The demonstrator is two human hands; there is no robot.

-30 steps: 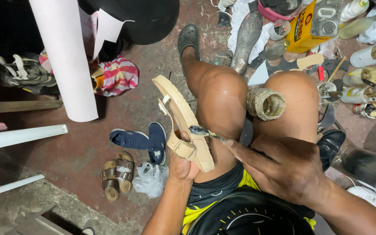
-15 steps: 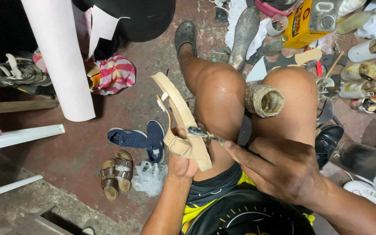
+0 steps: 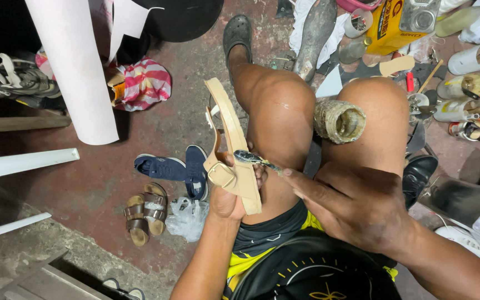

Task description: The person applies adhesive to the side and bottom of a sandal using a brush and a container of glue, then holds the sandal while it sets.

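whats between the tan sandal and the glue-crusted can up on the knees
The person's left knee fills that stretch in the head view: the tan sandal stands against its outer side, and the glue-crusted can is wedged between the two knees.

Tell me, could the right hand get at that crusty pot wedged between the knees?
Probably yes: the right hand holds only a thin smeared tool, and the pot lies open-mouthed just beyond it, nothing between.

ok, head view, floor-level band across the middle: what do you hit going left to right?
White plank → brown sandals → navy sneakers → beige sandal in left hand → right hand → black shoe.
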